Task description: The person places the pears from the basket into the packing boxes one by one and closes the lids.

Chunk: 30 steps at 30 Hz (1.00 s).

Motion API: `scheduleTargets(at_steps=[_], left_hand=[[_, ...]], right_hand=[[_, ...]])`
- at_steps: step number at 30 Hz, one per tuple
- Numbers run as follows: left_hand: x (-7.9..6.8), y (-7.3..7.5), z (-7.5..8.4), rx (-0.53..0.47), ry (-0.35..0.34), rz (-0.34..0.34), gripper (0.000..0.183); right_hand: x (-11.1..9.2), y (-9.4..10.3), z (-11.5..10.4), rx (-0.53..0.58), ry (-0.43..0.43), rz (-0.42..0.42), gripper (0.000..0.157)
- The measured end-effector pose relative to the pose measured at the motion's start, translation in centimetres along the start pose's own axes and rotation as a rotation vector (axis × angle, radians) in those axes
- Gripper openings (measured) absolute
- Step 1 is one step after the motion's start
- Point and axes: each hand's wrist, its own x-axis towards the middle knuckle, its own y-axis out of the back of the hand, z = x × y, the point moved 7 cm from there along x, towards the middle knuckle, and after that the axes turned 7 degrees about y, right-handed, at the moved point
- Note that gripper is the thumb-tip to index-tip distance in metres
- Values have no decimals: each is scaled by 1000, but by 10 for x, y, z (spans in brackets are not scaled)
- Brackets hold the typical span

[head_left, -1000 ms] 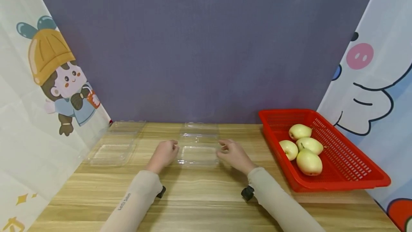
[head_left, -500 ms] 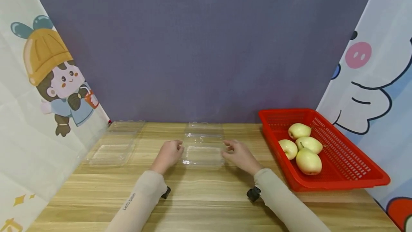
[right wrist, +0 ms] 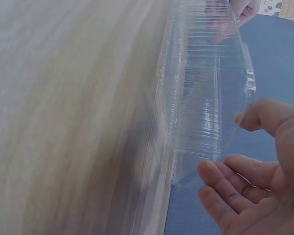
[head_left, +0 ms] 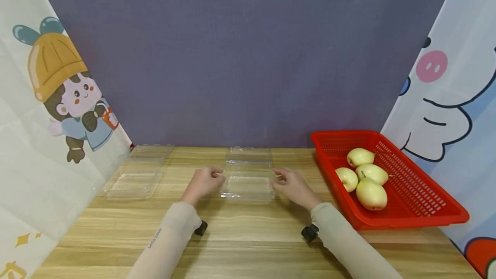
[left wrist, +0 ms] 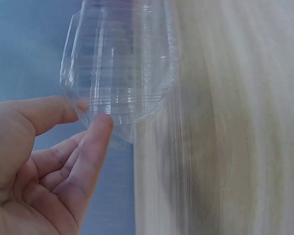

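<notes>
A clear plastic clamshell box [head_left: 249,187] lies opened on the table, its hinged lid [head_left: 249,156] folded toward the back. At its left side, my left hand [head_left: 204,183] pinches the rim between thumb and fingers; the left wrist view shows the thumb tip through the plastic wall [left wrist: 120,63]. My right hand [head_left: 293,186] holds the opposite side. In the right wrist view its thumb hooks over the rim of the box [right wrist: 206,98], with the fingertips against the end wall. Nothing is visible inside the box.
Another opened clear clamshell box [head_left: 133,184] lies on the left of the wooden table [head_left: 240,244]. On the right stands a red plastic basket [head_left: 420,210] holding several yellow-green pears [head_left: 371,194]. A grey backdrop [head_left: 248,55] rises behind the table.
Both hands and the middle clamshell box have shifted a little to the right across the table. The basket, the pears and the left box stay where they were.
</notes>
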Motion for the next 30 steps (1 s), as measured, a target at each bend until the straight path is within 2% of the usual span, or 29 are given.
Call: scheduleTargets(at_steps=[7, 11, 15, 25, 30], left_hand=[[6, -2, -11, -202, 60, -54, 31], [9, -7, -21, -362, 139, -84, 32], [9, -9, -26, -484, 184, -98, 34], [11, -19, -35, -694, 229, -159, 39], [11, -21, -35, -719, 223, -181, 38]], right_hand=[[-1, 2, 0, 4, -2, -3, 51], [-1, 2, 1, 10, -11, -5, 51], [-2, 2, 2, 13, -12, -7, 51], [-2, 3, 1, 9, 1, 1, 51], [-2, 2, 0, -21, 7, 4, 51]])
